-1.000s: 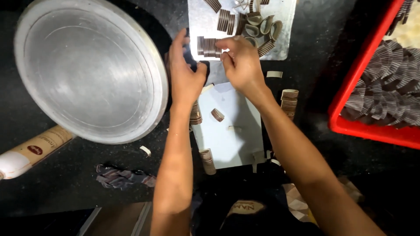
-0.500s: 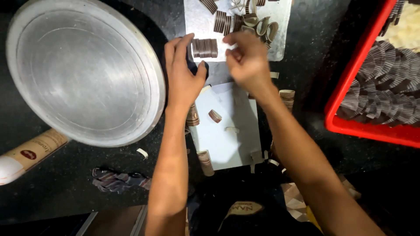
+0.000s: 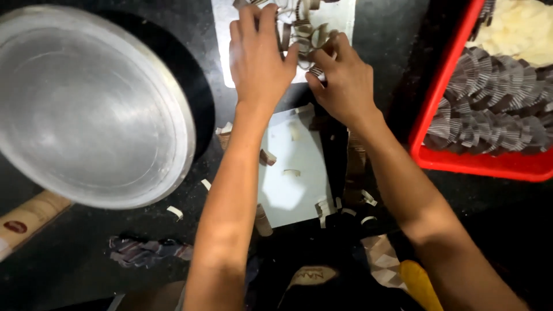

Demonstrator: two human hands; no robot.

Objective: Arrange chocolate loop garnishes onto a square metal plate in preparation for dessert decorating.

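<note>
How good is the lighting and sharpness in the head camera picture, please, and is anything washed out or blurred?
In the head view, light is uneven: the white sheet at the top glares, nearly washed out; the round metal tray shows a soft sheen; the dark work surface swallows detail. The left hand and right hand look slightly soft, and the small paper cups between them blur together.

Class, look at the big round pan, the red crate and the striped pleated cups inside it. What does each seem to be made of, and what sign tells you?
Round pan: bare metal, likely aluminium; dull grey brushed sheen, rolled rim.
Red crate: probably plastic; uniform glossy red, smooth moulded wall.
Striped pleated cups: thin paper, apparently; fine crimped folds, matte printed stripes.
</note>
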